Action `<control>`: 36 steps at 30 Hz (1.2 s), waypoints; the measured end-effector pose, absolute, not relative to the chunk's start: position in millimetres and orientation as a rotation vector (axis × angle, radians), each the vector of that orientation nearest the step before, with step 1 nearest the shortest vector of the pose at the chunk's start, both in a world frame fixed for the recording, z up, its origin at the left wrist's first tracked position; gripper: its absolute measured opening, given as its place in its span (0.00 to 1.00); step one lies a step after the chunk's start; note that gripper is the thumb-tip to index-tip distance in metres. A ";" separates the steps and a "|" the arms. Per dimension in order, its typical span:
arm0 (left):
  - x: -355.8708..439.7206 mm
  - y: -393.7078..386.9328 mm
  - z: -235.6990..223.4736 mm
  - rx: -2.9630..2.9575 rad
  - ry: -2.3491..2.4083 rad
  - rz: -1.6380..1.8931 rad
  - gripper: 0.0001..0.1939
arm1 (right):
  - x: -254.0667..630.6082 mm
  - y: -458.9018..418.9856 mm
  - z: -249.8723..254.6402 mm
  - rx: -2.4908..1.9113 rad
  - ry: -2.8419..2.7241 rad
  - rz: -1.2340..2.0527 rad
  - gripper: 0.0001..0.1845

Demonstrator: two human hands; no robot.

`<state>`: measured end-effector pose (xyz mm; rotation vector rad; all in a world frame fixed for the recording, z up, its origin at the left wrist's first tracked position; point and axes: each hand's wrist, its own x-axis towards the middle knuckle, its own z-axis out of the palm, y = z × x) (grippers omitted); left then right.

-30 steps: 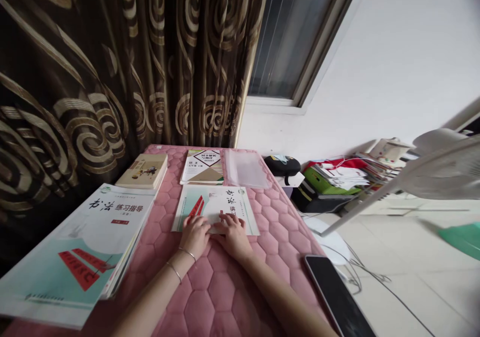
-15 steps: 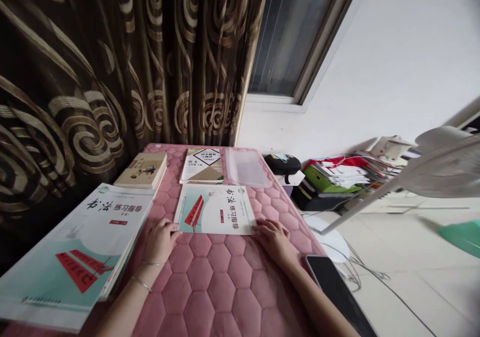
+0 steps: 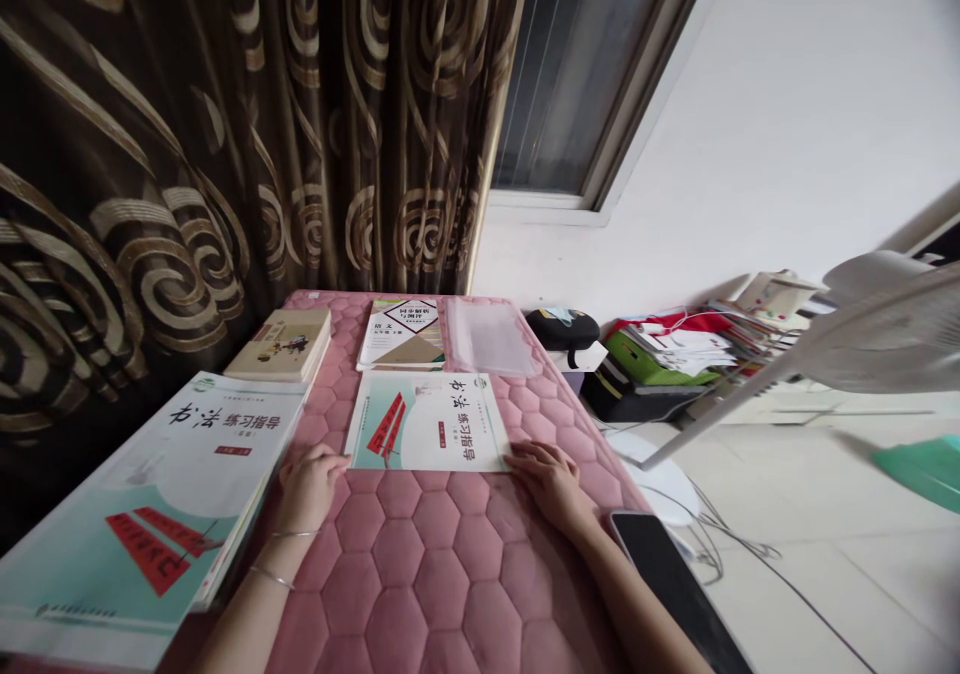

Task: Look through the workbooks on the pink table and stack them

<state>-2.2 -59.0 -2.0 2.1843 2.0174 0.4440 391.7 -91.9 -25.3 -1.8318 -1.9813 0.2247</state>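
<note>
Head view: left hand (image 3: 307, 489) and right hand (image 3: 547, 484) lie flat on pink quilted cover (image 3: 442, 554), fingers extended, gripping nothing, either side of calligraphy workbook (image 3: 427, 422) at frame centre; fingertips appear to touch its lower corners. Stack of matching workbooks (image 3: 150, 494) at lower left.

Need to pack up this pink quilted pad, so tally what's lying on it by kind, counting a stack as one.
Single calligraphy workbook: 1
Stack of calligraphy workbooks: 1
Chinese-language workbook: 1
Tan-covered book: 1
Clear plastic sleeve: 1
Total: 5
</note>
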 end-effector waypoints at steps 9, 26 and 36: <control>71.3 -70.0 8.5 2.376 1.810 0.516 0.14 | 317.5 -89.6 -9.8 -1.749 -2.110 0.148 0.21; 55.4 -67.2 5.2 2.493 1.775 0.594 0.11 | 329.4 -75.4 -18.1 -1.738 -2.061 0.236 0.11; 4.6 -65.4 -1.6 2.448 1.849 0.589 0.22 | 391.3 -79.5 -21.7 -1.731 -2.075 0.302 0.15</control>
